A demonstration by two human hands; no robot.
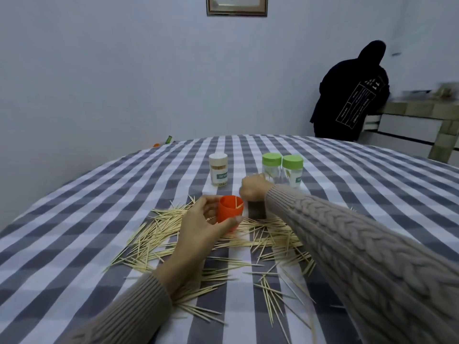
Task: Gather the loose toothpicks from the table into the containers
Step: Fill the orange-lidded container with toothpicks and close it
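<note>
Head view: left hand (203,219) wraps thumb and fingers round the open orange cup (229,212), likely steadying it for loading. Right hand (252,188), at one o'clock of the cup, is fisted, seemingly pinching toothpicks; I cannot tell how many. Loose toothpicks (248,244) spread from six o'clock of the cup across the checked table (99,194).

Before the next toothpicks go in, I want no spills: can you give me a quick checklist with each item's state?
1. Orange cup held by left hand: ok.
2. Cup mouth open, room inside: ok, few toothpicks in it.
3. Right hand holding toothpicks: cannot tell, fingers hidden.
4. Right hand over the cup mouth: not ok, it is beyond it.
5. Green-lidded jars ready to fill: not ok, lids on.
6. Loose toothpicks remaining: many.
</note>
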